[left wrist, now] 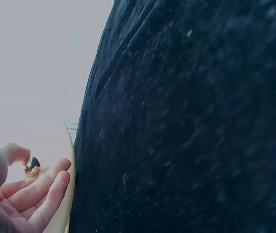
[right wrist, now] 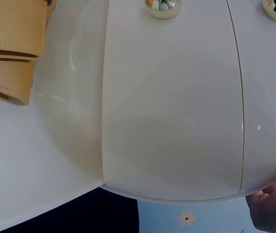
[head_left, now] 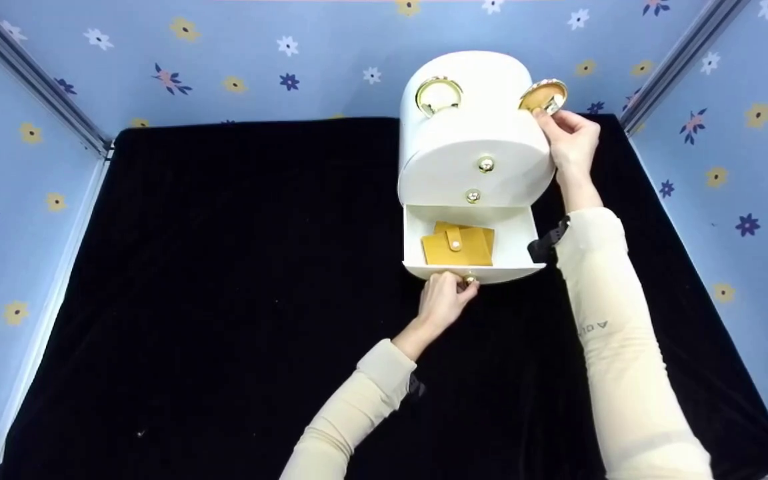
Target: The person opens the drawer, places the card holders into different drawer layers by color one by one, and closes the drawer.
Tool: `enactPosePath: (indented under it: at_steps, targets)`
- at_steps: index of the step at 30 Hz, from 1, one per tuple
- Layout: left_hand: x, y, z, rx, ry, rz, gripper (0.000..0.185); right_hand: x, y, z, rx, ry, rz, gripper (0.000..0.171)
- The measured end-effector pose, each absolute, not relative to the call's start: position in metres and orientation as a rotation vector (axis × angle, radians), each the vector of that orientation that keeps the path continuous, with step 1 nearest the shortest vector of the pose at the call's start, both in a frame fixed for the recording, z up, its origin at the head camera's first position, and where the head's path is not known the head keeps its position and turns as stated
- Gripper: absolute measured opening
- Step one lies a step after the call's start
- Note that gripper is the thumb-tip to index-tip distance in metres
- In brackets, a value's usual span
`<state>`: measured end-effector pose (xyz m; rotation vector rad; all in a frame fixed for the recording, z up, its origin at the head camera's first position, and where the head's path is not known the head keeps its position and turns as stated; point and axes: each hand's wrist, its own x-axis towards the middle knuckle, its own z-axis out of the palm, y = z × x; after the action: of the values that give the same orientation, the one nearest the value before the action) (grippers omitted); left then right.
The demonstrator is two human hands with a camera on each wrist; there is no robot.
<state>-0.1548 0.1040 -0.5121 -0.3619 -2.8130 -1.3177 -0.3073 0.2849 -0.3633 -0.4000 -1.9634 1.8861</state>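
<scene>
A white rounded cabinet [head_left: 471, 120] has its bottom drawer [head_left: 514, 233] pulled out. Two mustard card wallets [head_left: 459, 248] overlap inside the drawer, the front one with a snap strap. At the drawer front, my left hand [head_left: 442, 300] pinches the small gold knob [head_left: 471, 280] between thumb and finger. My right hand [head_left: 572, 139] grips the lower edge of a round gold-rimmed ornament [head_left: 544, 97] at the cabinet's upper right. In the right wrist view, curled fingers [right wrist: 273, 187] show beside the cabinet's edge.
Two upper drawers with gold knobs [head_left: 486, 164] stand closed. A second gold-rimmed round ornament [head_left: 439, 97] sits at the cabinet's upper left. Black cloth [head_left: 224, 280] covers the table. Blue flowered panels [head_left: 331, 60] rise at the back and both sides.
</scene>
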Motion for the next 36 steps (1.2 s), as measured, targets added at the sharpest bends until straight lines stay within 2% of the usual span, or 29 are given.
enactPosePath:
  at_steps: [9,22,30,36]
  targets:
    - [-0.173,0.106,-0.509,-0.325,-2.871,-1.296,0.03,-0.307,0.285,-0.362,-0.39,-1.947,1.892,0.015]
    - [-0.205,0.108,-0.504,-0.246,-2.942,-1.245,0.041,-0.308,0.285,-0.365,-0.375,-1.94,1.879,0.013]
    - [-0.219,0.111,-0.502,-0.2,-2.989,-1.263,0.03,-0.308,0.284,-0.364,-0.386,-1.935,1.893,0.013]
    - [-0.227,0.113,-0.501,-0.167,-2.999,-1.256,0.032,-0.308,0.285,-0.364,-0.387,-1.954,1.881,0.014]
